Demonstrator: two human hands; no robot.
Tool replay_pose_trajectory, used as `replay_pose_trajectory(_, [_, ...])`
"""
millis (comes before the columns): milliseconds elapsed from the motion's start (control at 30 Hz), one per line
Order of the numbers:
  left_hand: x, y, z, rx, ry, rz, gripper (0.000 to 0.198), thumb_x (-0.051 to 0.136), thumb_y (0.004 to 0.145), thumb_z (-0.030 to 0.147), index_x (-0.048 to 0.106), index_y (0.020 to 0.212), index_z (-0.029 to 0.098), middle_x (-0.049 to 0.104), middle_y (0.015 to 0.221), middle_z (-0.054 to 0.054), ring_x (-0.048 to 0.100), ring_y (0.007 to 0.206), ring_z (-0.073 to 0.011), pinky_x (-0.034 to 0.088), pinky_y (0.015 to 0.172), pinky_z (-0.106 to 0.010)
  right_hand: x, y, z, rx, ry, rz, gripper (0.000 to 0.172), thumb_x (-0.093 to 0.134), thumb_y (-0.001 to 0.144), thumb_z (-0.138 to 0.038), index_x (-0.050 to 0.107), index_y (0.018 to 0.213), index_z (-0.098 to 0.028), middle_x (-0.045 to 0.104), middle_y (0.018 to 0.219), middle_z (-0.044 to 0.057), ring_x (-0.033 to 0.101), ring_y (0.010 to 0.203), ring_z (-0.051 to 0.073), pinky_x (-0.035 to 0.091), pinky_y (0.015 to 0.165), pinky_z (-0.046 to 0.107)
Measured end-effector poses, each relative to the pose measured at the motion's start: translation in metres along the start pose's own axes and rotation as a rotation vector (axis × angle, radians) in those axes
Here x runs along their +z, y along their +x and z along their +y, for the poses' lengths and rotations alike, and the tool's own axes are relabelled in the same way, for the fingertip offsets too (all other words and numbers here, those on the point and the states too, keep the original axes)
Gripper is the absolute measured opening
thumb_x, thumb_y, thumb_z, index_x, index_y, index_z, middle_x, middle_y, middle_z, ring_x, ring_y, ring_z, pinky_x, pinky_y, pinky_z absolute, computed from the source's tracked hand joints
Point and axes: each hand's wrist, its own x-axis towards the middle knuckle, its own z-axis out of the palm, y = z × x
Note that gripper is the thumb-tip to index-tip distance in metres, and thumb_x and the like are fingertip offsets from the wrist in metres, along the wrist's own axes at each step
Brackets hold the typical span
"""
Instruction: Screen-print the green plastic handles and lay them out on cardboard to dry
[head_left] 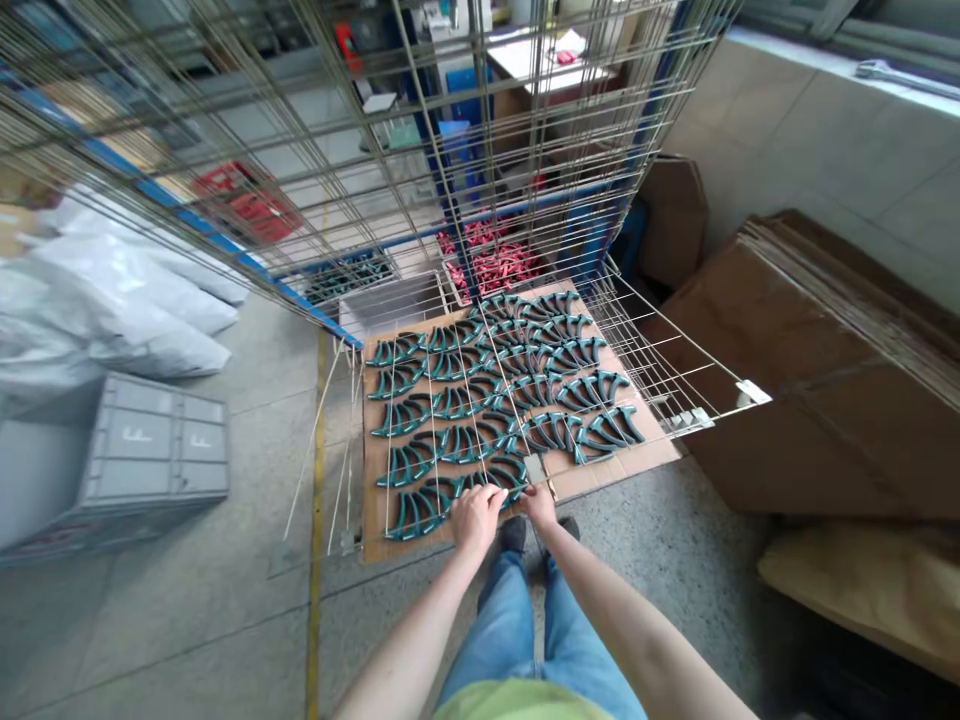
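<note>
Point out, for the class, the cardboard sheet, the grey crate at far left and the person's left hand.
Cardboard sheet [375,515]: head view, bare left strip.
Grey crate [161,435]: head view, side panel.
Left hand [475,515]: head view, back of hand.

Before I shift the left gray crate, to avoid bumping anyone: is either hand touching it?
No, the left hand and right hand are at the wire frame, well away from the gray crate.

Wire shelf [507,377]: thin pale metal rods, open grid; front rod pinched near middle, beside small pale plate [534,468]. Its wires cross above curved dark-green parts [469,440], nested in fan-like rows, covering most of flat cardboard sheet [373,470], bare strip at front right.
</note>
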Motion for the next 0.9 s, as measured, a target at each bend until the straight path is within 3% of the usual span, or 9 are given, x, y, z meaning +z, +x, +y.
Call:
replay_pose_trajectory(233, [0.034, 0.016, -0.009, -0.048, -0.023, -0.122, 0.028, 0.052, 0.093, 0.040, 0.074, 0.086, 0.026, 0.072, 0.092, -0.003, 0.063, 0.090, -0.0183, 0.036, 0.072, -0.028, 0.002, -0.005, 0.009, 0.085, 0.147, 0.048, 0.023, 0.062, 0.068, -0.028, 0.058, 0.088, -0.019, 0.062, 0.074, -0.001, 0.058, 0.066, 0.014, 0.048, 0.059, 0.024])
replay_pose_trajectory(500, [0.049, 0.030, -0.014, -0.087, -0.009, -0.154, 0.026, 0.059, 0.088, 0.041, 0.077, 0.081, 0.023, 0.069, 0.095, -0.005, 0.059, 0.097, -0.0177, 0.039, 0.080, -0.026, -0.018, -0.026, 0.022, 0.165, 0.229, 0.127, 0.051, 0.056, 0.072, -0.026, 0.054, 0.123, -0.019, 0.060, 0.086, 0.001, 0.059, 0.064, 0.012, 0.050, 0.057, 0.022])
replay_pose_trajectory(733, [0.056, 0.034, -0.013, -0.100, 0.076, -0.168, 0.020, 0.066, 0.082, 0.039, 0.074, 0.075, 0.022, 0.067, 0.098, -0.006, 0.059, 0.101, -0.0215, 0.039, 0.080, -0.031, -0.064, -0.060, 0.028, 0.207, 0.254, 0.265, 0.048, 0.056, 0.073, -0.025, 0.058, 0.120, -0.019, 0.061, 0.083, 0.002, 0.061, 0.062, 0.013, 0.051, 0.056, 0.024])
replay_pose_trajectory(900, [0.050, 0.020, 0.003, 0.000, 0.119, -0.188, 0.023, 0.059, 0.085, 0.037, 0.071, 0.073, 0.022, 0.069, 0.094, -0.006, 0.063, 0.098, -0.0225, 0.042, 0.078, -0.031, -0.122, -0.083, 0.035, 0.213, 0.135, 0.396, 0.042, 0.057, 0.074, -0.024, 0.061, 0.116, -0.021, 0.064, 0.087, 0.004, 0.064, 0.063, 0.014, 0.053, 0.055, 0.025])
